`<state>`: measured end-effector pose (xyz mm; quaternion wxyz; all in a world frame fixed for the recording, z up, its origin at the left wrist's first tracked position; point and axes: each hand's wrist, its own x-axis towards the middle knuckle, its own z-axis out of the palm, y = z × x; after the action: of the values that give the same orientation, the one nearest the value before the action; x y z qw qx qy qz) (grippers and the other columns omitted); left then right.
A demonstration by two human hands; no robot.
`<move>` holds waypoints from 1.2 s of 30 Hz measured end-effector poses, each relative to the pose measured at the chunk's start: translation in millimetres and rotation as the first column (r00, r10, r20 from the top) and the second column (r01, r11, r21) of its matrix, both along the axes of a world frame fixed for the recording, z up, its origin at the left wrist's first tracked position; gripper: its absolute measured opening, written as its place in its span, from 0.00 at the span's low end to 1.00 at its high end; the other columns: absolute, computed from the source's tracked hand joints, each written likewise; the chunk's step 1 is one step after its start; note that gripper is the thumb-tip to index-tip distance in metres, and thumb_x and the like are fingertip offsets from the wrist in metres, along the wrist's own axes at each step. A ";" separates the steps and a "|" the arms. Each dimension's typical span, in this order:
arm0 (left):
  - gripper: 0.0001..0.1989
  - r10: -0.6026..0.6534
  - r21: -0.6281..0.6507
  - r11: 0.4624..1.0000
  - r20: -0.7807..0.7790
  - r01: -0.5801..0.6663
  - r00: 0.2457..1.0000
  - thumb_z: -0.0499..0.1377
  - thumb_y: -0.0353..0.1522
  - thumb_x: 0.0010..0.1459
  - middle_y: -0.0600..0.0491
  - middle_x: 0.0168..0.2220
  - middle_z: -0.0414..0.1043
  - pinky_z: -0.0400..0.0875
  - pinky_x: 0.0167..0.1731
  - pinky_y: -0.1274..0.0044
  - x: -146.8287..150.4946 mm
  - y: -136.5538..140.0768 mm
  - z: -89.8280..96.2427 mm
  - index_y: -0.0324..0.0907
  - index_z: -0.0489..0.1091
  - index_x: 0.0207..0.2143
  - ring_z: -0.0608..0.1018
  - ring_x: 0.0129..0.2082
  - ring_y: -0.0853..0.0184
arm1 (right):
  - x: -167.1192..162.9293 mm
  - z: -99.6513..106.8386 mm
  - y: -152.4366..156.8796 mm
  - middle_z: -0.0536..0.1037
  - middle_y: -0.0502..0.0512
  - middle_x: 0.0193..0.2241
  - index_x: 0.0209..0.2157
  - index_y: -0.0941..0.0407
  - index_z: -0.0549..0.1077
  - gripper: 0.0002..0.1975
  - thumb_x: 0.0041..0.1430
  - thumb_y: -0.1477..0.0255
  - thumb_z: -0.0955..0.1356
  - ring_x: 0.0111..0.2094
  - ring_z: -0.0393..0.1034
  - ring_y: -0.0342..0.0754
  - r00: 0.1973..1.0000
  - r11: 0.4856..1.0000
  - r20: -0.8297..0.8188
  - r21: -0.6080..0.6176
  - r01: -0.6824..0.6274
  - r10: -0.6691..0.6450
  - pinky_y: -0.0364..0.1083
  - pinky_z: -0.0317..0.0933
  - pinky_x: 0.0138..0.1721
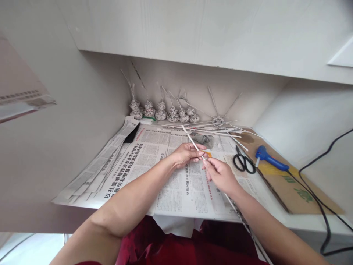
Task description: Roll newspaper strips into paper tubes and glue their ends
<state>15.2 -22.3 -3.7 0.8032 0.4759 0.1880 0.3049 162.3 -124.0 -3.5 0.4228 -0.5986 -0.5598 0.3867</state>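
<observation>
One thin paper stick [190,138] is pinched by the left hand [187,154] and the right hand [220,173], left of the scissors [243,164]. It is slanted, its tip pointed farther back than the scissors; the right hand is set nearer them.

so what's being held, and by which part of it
A paper stick, pinched part-way along, below its far tip, by the left hand and right hand.

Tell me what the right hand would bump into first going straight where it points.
The right hand would probably meet the left hand first; both hold the paper strip, though exact depth is unclear.
</observation>
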 end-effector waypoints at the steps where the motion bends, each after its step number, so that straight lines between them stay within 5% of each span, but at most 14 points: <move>1: 0.18 -0.003 -0.007 1.000 0.002 0.003 1.000 0.67 0.29 0.44 0.48 0.31 0.76 0.67 0.28 0.83 -0.3 0.1 0.2 0.35 0.71 0.39 0.75 0.26 0.75 | -0.1 0.1 -0.6 0.63 0.45 0.13 0.27 0.54 0.67 0.17 0.56 0.55 0.63 0.16 0.60 0.42 0.996 0.999 -0.080 -0.038 -0.031 0.027 0.43 0.55 0.22; 4: 0.17 -0.006 -0.020 1.000 0.022 0.006 1.000 0.67 0.29 0.45 0.47 0.32 0.76 0.67 0.28 0.84 -0.8 0.6 1.1 0.35 0.71 0.40 0.75 0.25 0.76 | 0.9 -0.1 -4.1 0.59 0.43 0.12 0.26 0.54 0.63 0.17 0.57 0.54 0.62 0.15 0.59 0.42 0.912 0.965 -0.396 -0.180 -0.189 0.104 0.43 0.54 0.21; 6: 0.16 0.003 -0.021 1.000 0.030 -0.002 1.000 0.66 0.28 0.46 0.47 0.31 0.76 0.67 0.26 0.85 -0.6 1.0 0.9 0.34 0.71 0.39 0.75 0.25 0.76 | 1.4 0.0 -5.5 0.59 0.43 0.13 0.27 0.54 0.63 0.17 0.57 0.54 0.62 0.16 0.60 0.42 0.879 0.945 -0.462 -0.219 -0.243 0.119 0.42 0.54 0.21; 10: 0.16 -0.019 0.000 1.000 0.020 0.019 1.000 0.66 0.28 0.47 0.48 0.31 0.76 0.69 0.30 0.83 0.1 2.0 -2.2 0.35 0.71 0.40 0.76 0.27 0.75 | -1.1 1.9 -2.4 0.66 0.47 0.17 0.30 0.54 0.65 0.16 0.55 0.55 0.64 0.19 0.63 0.43 0.986 0.990 -0.142 -0.099 -0.098 0.083 0.43 0.55 0.23; 13: 0.16 -0.025 -0.001 1.000 0.016 0.025 1.000 0.66 0.28 0.46 0.48 0.32 0.76 0.70 0.31 0.82 -0.3 3.2 -3.9 0.35 0.71 0.39 0.76 0.27 0.75 | -2.3 4.0 0.5 0.66 0.47 0.17 0.28 0.55 0.67 0.16 0.54 0.56 0.65 0.19 0.60 0.42 0.996 0.999 0.092 0.042 -0.019 0.015 0.43 0.55 0.24; 16: 0.16 -0.025 -0.014 1.000 0.032 0.025 0.999 0.66 0.28 0.46 0.47 0.33 0.76 0.70 0.31 0.83 -1.4 3.9 -3.2 0.35 0.71 0.39 0.76 0.27 0.75 | 0.5 5.5 -0.3 0.58 0.43 0.13 0.26 0.54 0.62 0.18 0.58 0.55 0.60 0.15 0.55 0.40 0.979 0.984 -0.163 -0.111 -0.138 0.119 0.42 0.52 0.20; 19: 0.16 -0.023 -0.027 0.999 0.034 0.024 0.999 0.67 0.28 0.45 0.46 0.33 0.76 0.70 0.32 0.82 -1.7 3.2 -1.4 0.34 0.72 0.39 0.77 0.29 0.73 | 4.4 5.6 -1.6 0.51 0.40 0.11 0.26 0.54 0.59 0.18 0.59 0.54 0.59 0.13 0.52 0.40 0.860 0.917 -0.472 -0.223 -0.331 0.196 0.41 0.49 0.18; 22: 0.16 -0.022 -0.029 0.999 0.009 0.022 1.000 0.67 0.28 0.45 0.47 0.32 0.76 0.70 0.33 0.82 -1.3 2.1 -0.5 0.34 0.72 0.39 0.77 0.28 0.73 | 4.4 3.8 -0.3 0.59 0.43 0.13 0.29 0.55 0.63 0.18 0.58 0.53 0.61 0.15 0.58 0.41 0.931 0.949 -0.325 -0.204 -0.238 0.164 0.42 0.53 0.20; 26: 0.15 -0.012 -0.020 1.000 0.004 0.012 1.000 0.67 0.27 0.45 0.47 0.31 0.76 0.71 0.32 0.82 -0.9 2.4 -1.4 0.34 0.72 0.37 0.77 0.28 0.73 | 0.7 1.6 1.3 0.65 0.46 0.15 0.28 0.55 0.67 0.17 0.57 0.55 0.63 0.17 0.59 0.41 0.998 0.999 0.038 -0.010 -0.040 0.040 0.43 0.55 0.23; 29: 0.15 -0.004 -0.028 1.000 0.027 0.005 1.000 0.67 0.28 0.44 0.46 0.32 0.76 0.71 0.32 0.82 -1.0 3.1 -2.3 0.34 0.72 0.37 0.78 0.30 0.71 | 0.1 2.7 -1.0 0.58 0.43 0.11 0.26 0.55 0.63 0.18 0.59 0.55 0.60 0.14 0.54 0.40 0.966 0.982 -0.231 -0.123 -0.145 0.114 0.42 0.52 0.20; 32: 0.16 -0.013 -0.032 0.999 0.034 0.014 0.999 0.67 0.28 0.44 0.45 0.33 0.76 0.71 0.32 0.82 -1.2 3.1 -2.3 0.34 0.72 0.37 0.78 0.32 0.70 | 1.0 4.3 -2.6 0.51 0.40 0.10 0.25 0.54 0.60 0.18 0.59 0.55 0.60 0.13 0.51 0.39 0.828 0.922 -0.540 -0.224 -0.316 0.153 0.41 0.48 0.18; 36: 0.15 -0.019 -0.027 0.999 0.016 0.019 1.000 0.67 0.28 0.44 0.47 0.31 0.76 0.72 0.31 0.82 -1.0 2.8 -0.8 0.33 0.73 0.37 0.77 0.28 0.72 | -0.1 4.0 1.6 0.62 0.44 0.13 0.30 0.55 0.65 0.18 0.58 0.54 0.61 0.15 0.58 0.41 0.923 0.964 -0.366 -0.178 -0.196 0.120 0.42 0.52 0.19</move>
<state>14.2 -19.6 -4.4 0.8141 0.4642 0.1810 0.2984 162.1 -122.4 0.6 0.4171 -0.5139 -0.4776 0.5777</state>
